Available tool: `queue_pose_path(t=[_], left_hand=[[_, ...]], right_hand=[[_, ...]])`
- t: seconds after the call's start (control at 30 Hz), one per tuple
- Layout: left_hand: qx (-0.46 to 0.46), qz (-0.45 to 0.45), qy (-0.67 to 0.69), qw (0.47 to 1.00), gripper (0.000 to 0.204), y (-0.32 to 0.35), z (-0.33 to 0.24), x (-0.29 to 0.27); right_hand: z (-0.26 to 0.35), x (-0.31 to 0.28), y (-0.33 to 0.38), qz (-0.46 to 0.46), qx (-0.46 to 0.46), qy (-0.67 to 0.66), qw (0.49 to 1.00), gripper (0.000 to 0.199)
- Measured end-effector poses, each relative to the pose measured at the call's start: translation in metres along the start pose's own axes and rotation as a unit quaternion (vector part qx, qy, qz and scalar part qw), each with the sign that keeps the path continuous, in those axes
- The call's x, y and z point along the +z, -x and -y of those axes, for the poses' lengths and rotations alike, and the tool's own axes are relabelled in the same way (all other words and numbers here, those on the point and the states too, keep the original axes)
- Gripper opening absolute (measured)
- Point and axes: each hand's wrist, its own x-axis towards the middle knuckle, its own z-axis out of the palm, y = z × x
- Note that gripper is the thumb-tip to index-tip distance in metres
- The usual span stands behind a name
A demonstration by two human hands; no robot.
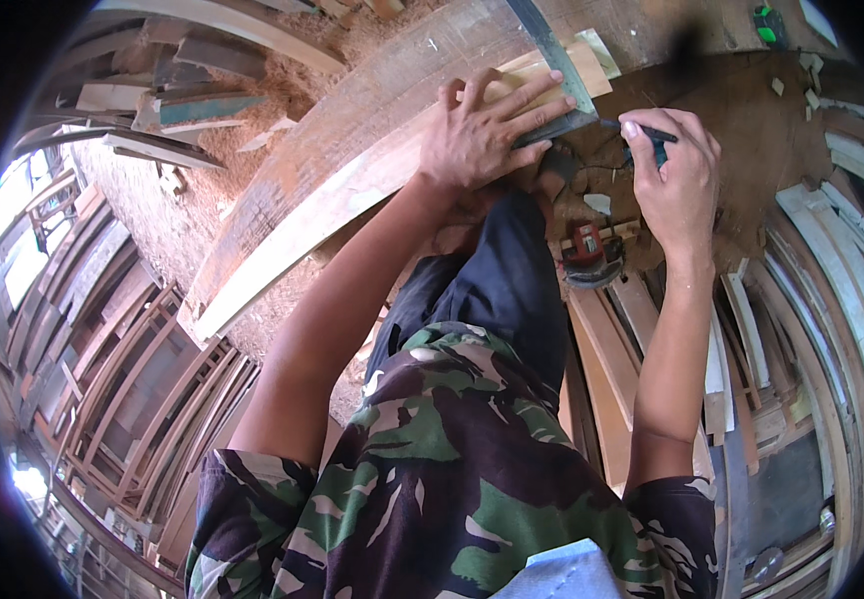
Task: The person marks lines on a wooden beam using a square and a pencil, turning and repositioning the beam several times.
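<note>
A long pale board (312, 225) lies across the workbench, its right end near my hands. My left hand (482, 130) rests on this board with fingers spread, pressing toward the corner of a metal square (581, 92). One arm of the square runs up and away across the wood; the other passes by my fingertips. In my right hand (676, 165) is a dark pen (656, 133), pinched between thumb and fingers. Its tip points left, close beside the square's corner. Part of the board is covered by my left hand.
A green and black tape measure (769, 27) lies at the far right. A red and dark power tool (589, 252) sits below my right hand. Lumber stacks (142, 389) stand at left, with more planks (841, 270) at right. Sawdust and offcuts (202, 105) lie at the far left.
</note>
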Motion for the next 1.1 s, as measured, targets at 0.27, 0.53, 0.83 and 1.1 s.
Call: queue_pose_path(t=[0.27,0.53,0.83,1.1], left_hand=[[0.007,0.000,-0.016,1.000,0.068,-0.004,0.002,-0.001],[-0.011,0.029,-0.017,0.999,0.068,0.000,-0.003,0.000],[-0.127,0.045,0.013,0.991,0.071,0.016,-0.040,-0.020],[-0.349,0.051,0.035,0.935,0.113,0.145,0.030,-0.037]], right_hand=[[-0.003,0.032,-0.040,-0.038,-0.010,-0.069,0.997,0.017],[-0.014,0.004,0.032,0.054,0.166,-0.146,0.974,0.022],[-0.020,0.097,0.032,0.123,0.417,-0.591,0.679,0.019],[-0.082,-0.004,0.026,-0.012,0.346,-0.536,0.770,0.013]])
